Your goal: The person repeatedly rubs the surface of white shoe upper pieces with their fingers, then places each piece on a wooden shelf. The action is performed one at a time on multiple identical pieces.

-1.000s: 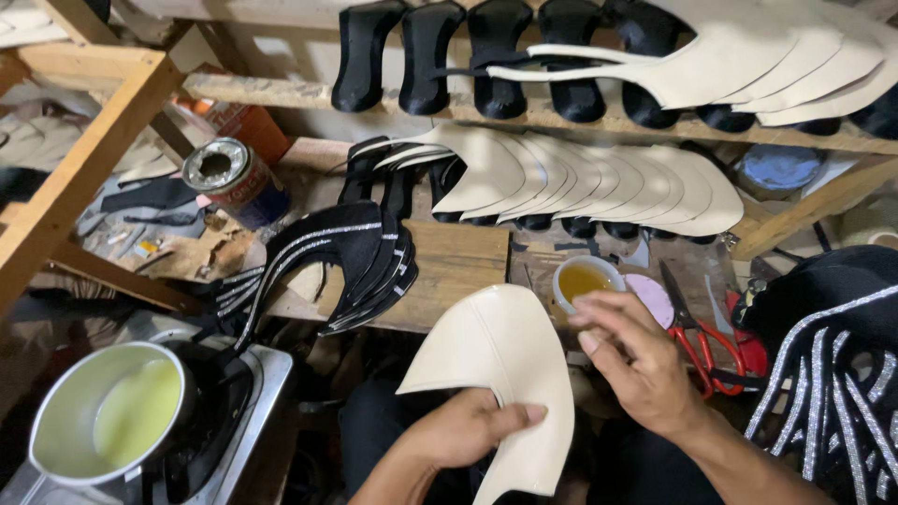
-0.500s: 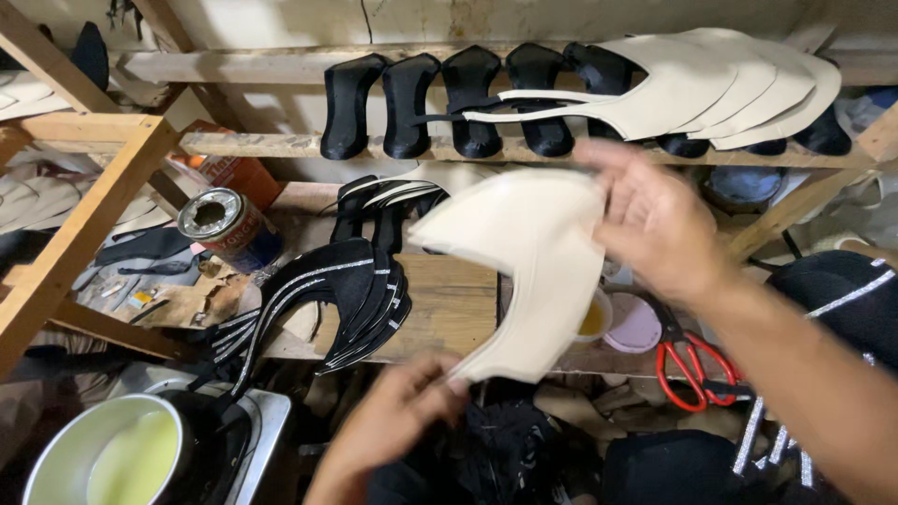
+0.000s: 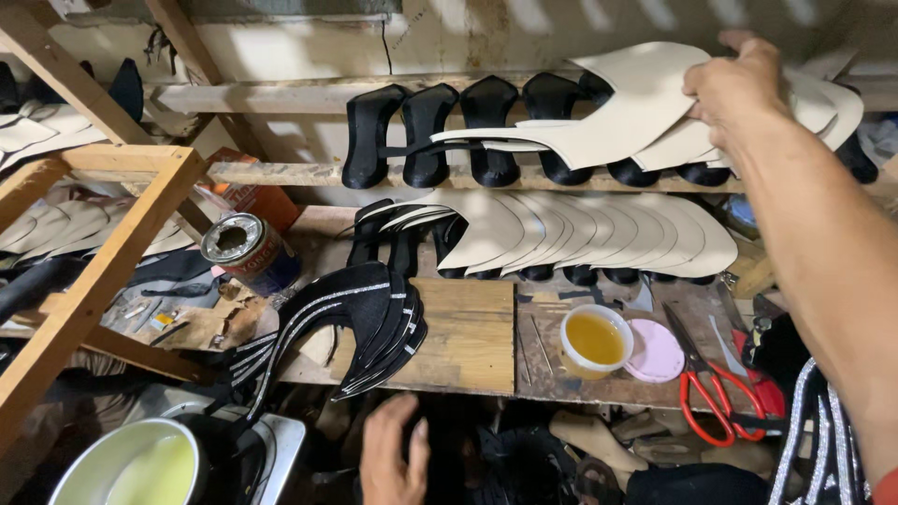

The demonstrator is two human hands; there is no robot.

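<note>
My right hand (image 3: 736, 86) is raised to the upper wooden rack and grips a cream shoe-upper piece (image 3: 617, 117), laying it on the stack of cream pieces there. Black padded pieces (image 3: 426, 136) stand in a row on the same rack. My left hand (image 3: 391, 454) hangs low at the bench's front edge, fingers loosely apart, holding nothing. A fan of black uppers with white stripes (image 3: 360, 327) lies just above it on the wooden bench (image 3: 468, 341). A second row of cream pieces (image 3: 580, 234) rests on the lower rack.
A small tub of yellow glue (image 3: 595, 339) with a pink lid (image 3: 655, 351) stands on the bench beside red-handled scissors (image 3: 711, 397). A tin can (image 3: 245, 251) lies at the left. A bowl of pale liquid (image 3: 131, 468) sits bottom left. A wooden frame (image 3: 103, 271) slants across the left.
My right hand has carried the cream piece up from my lap to the top rack. My left hand let go of it and dropped to the bench's front edge.
</note>
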